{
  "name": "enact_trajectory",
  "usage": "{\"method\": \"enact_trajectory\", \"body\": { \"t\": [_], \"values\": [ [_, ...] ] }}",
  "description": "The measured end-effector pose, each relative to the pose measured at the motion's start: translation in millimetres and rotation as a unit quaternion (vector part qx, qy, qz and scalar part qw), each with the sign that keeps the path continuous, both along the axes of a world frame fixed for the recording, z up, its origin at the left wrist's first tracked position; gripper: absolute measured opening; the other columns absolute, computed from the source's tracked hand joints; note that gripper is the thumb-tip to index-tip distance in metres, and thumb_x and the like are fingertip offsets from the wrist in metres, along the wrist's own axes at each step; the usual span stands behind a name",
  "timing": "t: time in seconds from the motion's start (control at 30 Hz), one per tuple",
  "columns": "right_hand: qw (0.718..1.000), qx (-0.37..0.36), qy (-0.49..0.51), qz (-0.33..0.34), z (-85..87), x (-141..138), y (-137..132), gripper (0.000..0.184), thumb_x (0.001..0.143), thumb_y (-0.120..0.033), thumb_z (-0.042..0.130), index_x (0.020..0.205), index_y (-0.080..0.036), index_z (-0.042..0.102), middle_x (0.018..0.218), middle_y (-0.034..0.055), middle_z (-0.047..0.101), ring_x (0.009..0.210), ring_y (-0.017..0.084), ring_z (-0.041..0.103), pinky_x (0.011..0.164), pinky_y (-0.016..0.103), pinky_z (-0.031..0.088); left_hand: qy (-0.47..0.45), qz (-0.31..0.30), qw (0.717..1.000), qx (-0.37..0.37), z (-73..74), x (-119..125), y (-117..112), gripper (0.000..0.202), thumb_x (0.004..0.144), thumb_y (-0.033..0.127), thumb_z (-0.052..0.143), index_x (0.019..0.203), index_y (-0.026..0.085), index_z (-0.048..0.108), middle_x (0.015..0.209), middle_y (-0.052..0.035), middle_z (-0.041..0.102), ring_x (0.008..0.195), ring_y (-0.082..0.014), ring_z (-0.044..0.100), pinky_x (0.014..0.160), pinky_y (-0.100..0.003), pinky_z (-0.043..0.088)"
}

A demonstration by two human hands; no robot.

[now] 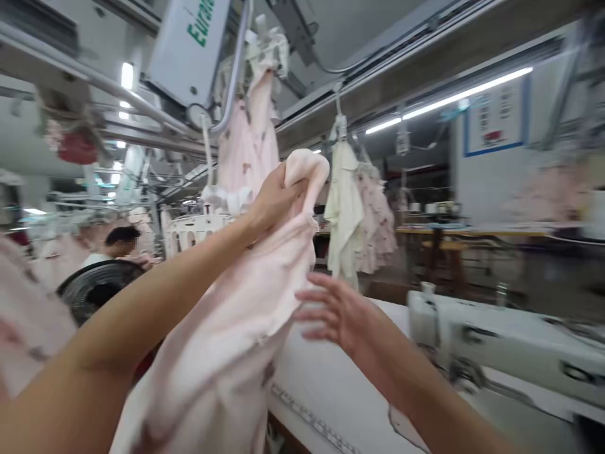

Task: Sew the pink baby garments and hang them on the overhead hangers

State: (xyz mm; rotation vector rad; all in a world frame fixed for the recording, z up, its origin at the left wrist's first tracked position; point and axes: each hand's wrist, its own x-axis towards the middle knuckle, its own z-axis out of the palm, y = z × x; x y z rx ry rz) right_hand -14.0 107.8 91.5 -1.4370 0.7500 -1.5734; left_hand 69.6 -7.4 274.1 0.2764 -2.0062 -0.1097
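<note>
A pale pink garment with darker printed spots hangs down in front of me. My left hand is closed around its upper end, and a fold of the cloth loops over above the fingers. The lower part of the garment drapes past my forearm toward the bottom of the view. Beside the cloth's right edge, my right hand has its fingers stretched out and apart, slightly blurred. Nothing shows in it. I cannot tell whether its fingertips touch the garment.
At the right a white sewing machine stands on a white table. Overhead rails carry a cream garment and pink garments. A black fan and a seated person are at the left.
</note>
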Motion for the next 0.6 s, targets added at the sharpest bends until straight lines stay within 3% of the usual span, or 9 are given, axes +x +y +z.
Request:
{"method": "enact_trajectory", "body": {
  "t": [0.07, 0.13, 0.23, 0.27, 0.33, 0.43, 0.5, 0.53, 0.6],
  "values": [
    [0.995, 0.03, -0.061, -0.078, 29.7, -4, -16, 0.052, 0.07, -0.062, 0.058, 0.101, -0.02, 0.052, 0.101, 0.0072, 0.059, 0.081, 0.018, 0.059, 0.069, 0.03, 0.049, -0.046, 0.019, 0.997, -0.052, -8.7, -30, 10, 0.019, 0.078, 0.018, 0.045, 0.097, 0.016, 0.049, 0.09, -0.0053, 0.061, 0.087, -0.0219, 0.058, 0.079, -0.037, 0.044],
    [0.982, 0.05, -0.059, -0.174, 39.5, -12, -28, 0.041, 0.071, -0.054, 0.059, 0.09, -0.018, 0.052, 0.085, 0.0028, 0.059, 0.071, 0.014, 0.056, 0.059, 0.024, 0.046, -0.089, 0.047, 0.99, -0.094, -17.4, -45, 25, 0.021, 0.08, 0.021, 0.043, 0.101, 0.017, 0.045, 0.087, -0.0063, 0.06, 0.082, -0.0242, 0.058, 0.076, -0.04, 0.043],
    [0.963, 0.045, -0.043, -0.264, 24.3, -31, -27, 0.012, 0.07, -0.027, 0.052, 0.076, -0.018, 0.047, 0.061, -0.0048, 0.051, 0.053, 0.009, 0.048, 0.048, 0.019, 0.038, -0.116, 0.045, 0.987, -0.103, -30.9, -41, 43, 0.043, 0.08, 0.026, 0.044, 0.122, 0.018, 0.035, 0.1, -0.009, 0.059, 0.088, -0.0261, 0.058, 0.077, -0.039, 0.043],
    [0.956, 0.047, -0.043, -0.285, 14.9, -38, -22, 0.009, 0.066, -0.02, 0.049, 0.075, -0.019, 0.045, 0.056, -0.0068, 0.046, 0.048, 0.008, 0.043, 0.044, 0.018, 0.034, -0.121, 0.052, 0.987, -0.093, -37.4, -34, 46, 0.053, 0.08, 0.028, 0.045, 0.129, 0.019, 0.028, 0.106, -0.0093, 0.057, 0.091, -0.0264, 0.057, 0.078, -0.038, 0.043],
    [0.942, 0.07, -0.046, -0.326, -6.0, -50, -7, 0.02, 0.06, -0.013, 0.043, 0.079, -0.02, 0.043, 0.057, -0.0084, 0.043, 0.044, 0.007, 0.039, 0.039, 0.016, 0.029, -0.145, 0.094, 0.983, -0.065, -58.1, -15, 43, 0.066, 0.079, 0.035, 0.047, 0.137, 0.023, 0.017, 0.112, -0.0088, 0.055, 0.096, -0.0273, 0.057, 0.079, -0.036, 0.043],
    [0.93, 0.139, -0.013, -0.34, -39.2, -58, 19, 0.023, 0.067, -0.018, 0.043, 0.089, -0.022, 0.042, 0.069, -0.007, 0.049, 0.045, 0.006, 0.042, 0.038, 0.015, 0.033, -0.231, 0.204, 0.951, -0.024, -114.6, 13, 21, 0.066, 0.082, 0.042, 0.043, 0.139, 0.026, 0.015, 0.113, -0.0095, 0.055, 0.09, -0.0286, 0.059, 0.071, -0.036, 0.045],
    [0.94, 0.19, 0.039, -0.28, -62.4, -56, 31, 0.015, 0.075, -0.033, 0.046, 0.082, -0.02, 0.044, 0.065, -0.0063, 0.048, 0.042, 0.006, 0.042, 0.037, 0.016, 0.035, -0.335, 0.255, 0.907, 0.016, -163.0, 23, 3, 0.059, 0.086, 0.037, 0.036, 0.14, 0.023, 0.019, 0.113, -0.0127, 0.056, 0.079, -0.0265, 0.062, 0.066, -0.036, 0.046],
    [0.945, 0.205, 0.058, -0.247, -73.9, -53, 35, 0.023, 0.077, -0.042, 0.047, 0.076, -0.019, 0.044, 0.06, -0.0064, 0.047, 0.04, 0.005, 0.042, 0.037, 0.016, 0.034, -0.398, 0.256, 0.881, 0.031, -186.3, 25, -4, 0.056, 0.086, 0.033, 0.037, 0.139, 0.021, 0.024, 0.115, -0.0145, 0.055, 0.078, -0.0263, 0.063, 0.067, -0.038, 0.047],
    [0.951, 0.215, 0.057, -0.215, -94.5, -47, 39, 0.037, 0.079, -0.054, 0.046, 0.069, -0.018, 0.043, 0.051, -0.007, 0.043, 0.036, 0.005, 0.041, 0.036, 0.015, 0.031, -0.446, 0.235, 0.863, 0.03, -223.8, 20, -9, 0.055, 0.08, 0.028, 0.049, 0.133, 0.016, 0.037, 0.126, -0.0185, 0.05, 0.105, -0.0327, 0.055, 0.085, -0.046, 0.043]
  ]
}}
